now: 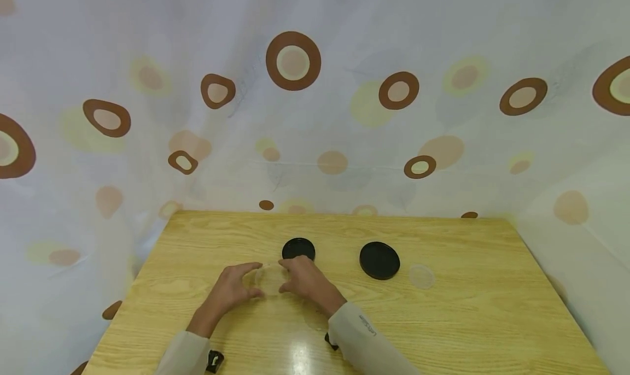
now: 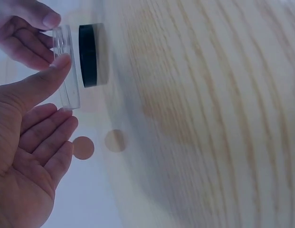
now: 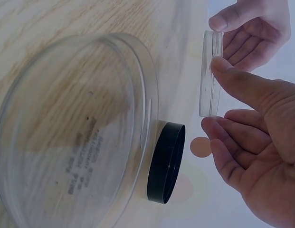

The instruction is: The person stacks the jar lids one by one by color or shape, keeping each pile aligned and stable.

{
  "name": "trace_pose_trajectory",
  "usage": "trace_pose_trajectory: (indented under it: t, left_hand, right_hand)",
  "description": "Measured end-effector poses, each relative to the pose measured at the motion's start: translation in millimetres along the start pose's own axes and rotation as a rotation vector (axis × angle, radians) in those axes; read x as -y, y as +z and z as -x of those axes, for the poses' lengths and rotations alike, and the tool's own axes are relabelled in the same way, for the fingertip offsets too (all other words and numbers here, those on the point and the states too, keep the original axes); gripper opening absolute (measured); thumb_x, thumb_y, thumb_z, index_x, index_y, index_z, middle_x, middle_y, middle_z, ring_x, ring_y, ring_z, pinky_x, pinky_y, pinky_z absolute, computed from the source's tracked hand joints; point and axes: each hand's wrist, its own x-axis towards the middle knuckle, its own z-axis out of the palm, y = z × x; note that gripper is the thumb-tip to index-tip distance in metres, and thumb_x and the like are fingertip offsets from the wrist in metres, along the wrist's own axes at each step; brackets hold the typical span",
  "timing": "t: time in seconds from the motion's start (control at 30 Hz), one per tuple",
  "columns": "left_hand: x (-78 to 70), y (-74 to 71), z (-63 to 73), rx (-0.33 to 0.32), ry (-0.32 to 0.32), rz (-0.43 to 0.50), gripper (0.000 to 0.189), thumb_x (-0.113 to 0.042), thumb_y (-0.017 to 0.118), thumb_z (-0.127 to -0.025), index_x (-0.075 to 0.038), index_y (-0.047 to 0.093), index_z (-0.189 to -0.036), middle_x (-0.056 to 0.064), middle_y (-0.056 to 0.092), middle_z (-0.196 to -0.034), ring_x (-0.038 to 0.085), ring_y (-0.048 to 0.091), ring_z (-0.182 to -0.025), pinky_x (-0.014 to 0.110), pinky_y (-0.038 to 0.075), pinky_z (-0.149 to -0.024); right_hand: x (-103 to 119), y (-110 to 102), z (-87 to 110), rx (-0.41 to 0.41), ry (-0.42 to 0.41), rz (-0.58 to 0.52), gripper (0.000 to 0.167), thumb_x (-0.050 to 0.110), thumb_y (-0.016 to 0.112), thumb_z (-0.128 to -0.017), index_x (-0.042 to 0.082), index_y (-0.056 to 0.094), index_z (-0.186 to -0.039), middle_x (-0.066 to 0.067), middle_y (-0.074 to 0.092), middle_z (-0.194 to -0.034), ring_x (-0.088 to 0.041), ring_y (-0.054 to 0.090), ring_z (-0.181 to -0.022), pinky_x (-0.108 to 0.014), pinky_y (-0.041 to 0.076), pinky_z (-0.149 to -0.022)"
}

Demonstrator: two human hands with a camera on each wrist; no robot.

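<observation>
A small clear round dish (image 1: 270,280), like a petri dish, is held between both hands, and the wrist views show it edge-on. My left hand (image 1: 230,288) grips its left rim between thumb and fingers. From the opposite side, my right hand (image 1: 306,279) grips the right rim in the same way. Just beyond the right hand lies a small black round dish or lid (image 1: 298,247), partly covered by that hand in the head view. In the right wrist view, a larger clear dish (image 3: 66,128) with printed lettering lies close to the camera.
A larger black round dish or lid (image 1: 379,260) lies right of the hands, with another clear disc (image 1: 421,276) beside it. All rest on a light wooden table (image 1: 472,309). A patterned white cloth (image 1: 334,118) rises behind the table and along its sides.
</observation>
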Motion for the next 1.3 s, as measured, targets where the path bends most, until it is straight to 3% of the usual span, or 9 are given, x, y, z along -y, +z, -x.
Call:
trace_pose_trajectory:
  t: [0.37, 0.87, 1.3]
  left_hand:
    - [-12.3, -0.7, 3.3, -0.011, 0.054, 0.019, 0.063, -0.018, 0.085, -0.068, -0.006, 0.061, -0.125, 0.011, 0.062, -0.127, 0.032, 0.057, -0.119, 0.048, 0.048, -0.099]
    - [-21.9, 8.7, 4.3, -0.006, 0.156, 0.039, 0.062, -0.019, 0.085, -0.067, -0.003, 0.062, -0.123, 0.013, 0.064, -0.124, 0.032, 0.060, -0.115, 0.045, 0.051, -0.093]
    - [-34.4, 14.0, 5.1, 0.002, 0.214, -0.016, 0.060, -0.021, 0.084, -0.068, -0.003, 0.063, -0.121, 0.013, 0.066, -0.121, 0.030, 0.063, -0.111, 0.043, 0.053, -0.091]
  right_hand:
    - [-5.9, -11.1, 10.2, 0.015, -0.030, -0.029, 0.061, 0.027, 0.080, -0.077, 0.006, 0.058, -0.129, -0.008, 0.068, -0.114, -0.018, 0.066, -0.096, -0.028, 0.055, -0.079]
    - [-14.3, -19.8, 27.8, 0.029, 0.004, -0.077, 0.062, 0.025, 0.080, -0.076, 0.006, 0.056, -0.131, -0.011, 0.067, -0.114, -0.022, 0.064, -0.099, -0.033, 0.056, -0.080]
    - [-24.8, -22.7, 42.5, 0.017, 0.001, -0.122, 0.061, 0.024, 0.080, -0.075, 0.006, 0.058, -0.129, -0.013, 0.068, -0.111, -0.025, 0.065, -0.096, -0.029, 0.055, -0.073]
